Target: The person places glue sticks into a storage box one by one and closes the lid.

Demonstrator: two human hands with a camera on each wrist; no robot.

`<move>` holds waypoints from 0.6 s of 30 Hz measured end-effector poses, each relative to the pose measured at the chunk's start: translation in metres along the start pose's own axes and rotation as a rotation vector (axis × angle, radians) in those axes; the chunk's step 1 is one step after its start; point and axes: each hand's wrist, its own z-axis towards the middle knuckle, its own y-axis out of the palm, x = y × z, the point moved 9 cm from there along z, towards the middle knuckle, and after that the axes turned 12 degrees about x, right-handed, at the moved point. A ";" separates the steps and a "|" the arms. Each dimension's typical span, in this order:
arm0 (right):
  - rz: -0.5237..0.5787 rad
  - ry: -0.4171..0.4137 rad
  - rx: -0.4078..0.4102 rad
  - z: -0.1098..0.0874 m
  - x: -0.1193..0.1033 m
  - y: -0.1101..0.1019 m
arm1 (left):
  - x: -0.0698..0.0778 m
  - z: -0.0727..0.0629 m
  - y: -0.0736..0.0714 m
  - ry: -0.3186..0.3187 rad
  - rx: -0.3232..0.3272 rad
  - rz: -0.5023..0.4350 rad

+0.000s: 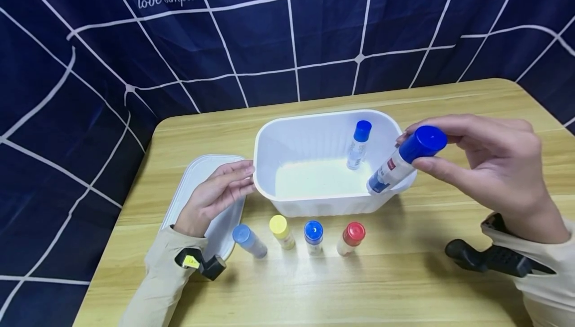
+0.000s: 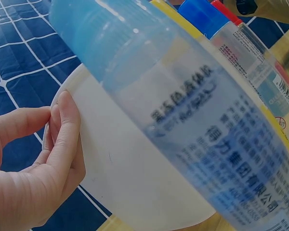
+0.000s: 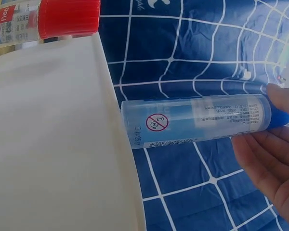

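Observation:
My right hand (image 1: 503, 162) pinches the blue cap of a clear glue bottle (image 1: 392, 171) between thumb and fingers. Tilted, its lower end overlaps the right front rim of a white plastic bin (image 1: 314, 206). Straight fingers of my left hand (image 1: 220, 189) rest at the bin's left end, right by the rim. Inside the bin, toward the right, stands another blue-capped glue bottle (image 1: 358, 146). A row in front of the bin holds a light-blue-capped bottle (image 1: 250, 241), a yellow-capped one (image 1: 283, 232), a blue-capped one (image 1: 313, 237) and a red-capped one (image 1: 351, 238).
Partly under my left hand and forearm lies a white lid (image 1: 193, 172) on the wooden table (image 1: 359, 292). Navy cloth (image 1: 251, 32) with white lines hangs behind and to the sides. A wrist camera (image 1: 202, 262) sits on each sleeve.

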 end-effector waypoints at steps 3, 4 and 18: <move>-0.010 0.009 0.014 0.002 -0.003 0.003 | 0.001 -0.001 0.001 0.004 -0.009 -0.002; -0.011 0.011 0.016 0.002 -0.003 0.003 | 0.001 -0.001 0.001 0.006 -0.010 0.000; -0.065 0.025 0.021 0.003 0.000 0.002 | 0.002 -0.002 0.004 0.008 -0.029 -0.018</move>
